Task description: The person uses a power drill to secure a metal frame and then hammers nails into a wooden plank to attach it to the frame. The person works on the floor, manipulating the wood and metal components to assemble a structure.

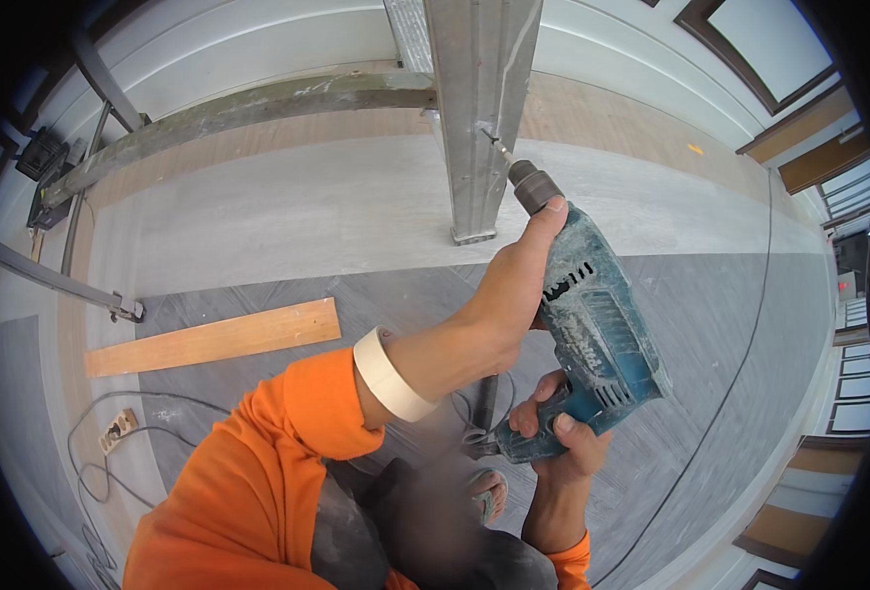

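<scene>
A dusty teal power drill (602, 324) slants up and away in front of me, held in both hands. My right hand (572, 438) wraps round its rear handle, fingers closed near the trigger. My left hand (525, 261) grips the front of the body, thumb stretched up beside the dark chuck (535, 187); its other fingers are behind the drill. The thin bit (497, 146) meets the face of an upright grey metal post (464, 187); whether it has gone in, I cannot tell. A cream roll of tape (388, 379) circles my left forearm below the orange sleeve.
A bare wooden plank (213, 337) lies on the grey floor at left. Behind it, a long beam (258, 103) runs to the post. A socket block (118, 431) with coiled cable sits at lower left. A dark cord (735, 393) crosses the floor on the right.
</scene>
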Demonstrator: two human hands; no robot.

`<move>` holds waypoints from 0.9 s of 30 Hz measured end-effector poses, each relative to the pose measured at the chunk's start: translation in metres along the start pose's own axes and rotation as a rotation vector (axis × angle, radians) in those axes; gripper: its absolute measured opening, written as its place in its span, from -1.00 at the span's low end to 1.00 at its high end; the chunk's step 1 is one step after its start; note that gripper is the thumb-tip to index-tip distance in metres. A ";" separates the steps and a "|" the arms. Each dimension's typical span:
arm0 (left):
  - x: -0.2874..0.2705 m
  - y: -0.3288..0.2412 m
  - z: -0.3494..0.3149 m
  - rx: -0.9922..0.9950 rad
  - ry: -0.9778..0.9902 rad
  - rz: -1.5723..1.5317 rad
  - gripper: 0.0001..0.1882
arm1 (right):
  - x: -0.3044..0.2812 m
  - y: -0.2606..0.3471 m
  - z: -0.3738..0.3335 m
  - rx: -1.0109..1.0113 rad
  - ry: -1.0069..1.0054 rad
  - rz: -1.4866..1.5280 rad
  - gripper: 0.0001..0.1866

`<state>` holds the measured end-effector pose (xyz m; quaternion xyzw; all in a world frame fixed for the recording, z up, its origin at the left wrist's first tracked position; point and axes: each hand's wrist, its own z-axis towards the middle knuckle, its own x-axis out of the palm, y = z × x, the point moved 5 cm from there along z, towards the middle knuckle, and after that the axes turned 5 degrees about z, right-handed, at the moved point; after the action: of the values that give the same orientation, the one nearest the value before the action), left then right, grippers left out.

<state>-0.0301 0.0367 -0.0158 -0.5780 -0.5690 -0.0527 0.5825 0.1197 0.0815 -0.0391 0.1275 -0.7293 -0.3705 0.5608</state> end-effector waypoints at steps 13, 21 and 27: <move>-0.023 0.006 -0.009 -0.040 0.019 -0.032 -0.44 | 0.000 -0.005 -0.002 -0.129 -0.041 -0.302 -0.29; -0.016 0.043 -0.007 0.031 0.054 0.210 -0.44 | -0.044 -0.007 -0.019 -0.045 -0.297 -0.236 -0.34; -0.048 0.089 -0.004 -0.158 -0.017 0.196 -0.42 | -0.072 -0.020 -0.038 0.047 -0.526 -0.252 -0.47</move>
<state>0.0198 0.0341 -0.1038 -0.6752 -0.5088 -0.0352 0.5328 0.1740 0.0959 -0.1016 0.1296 -0.8366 -0.4404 0.2989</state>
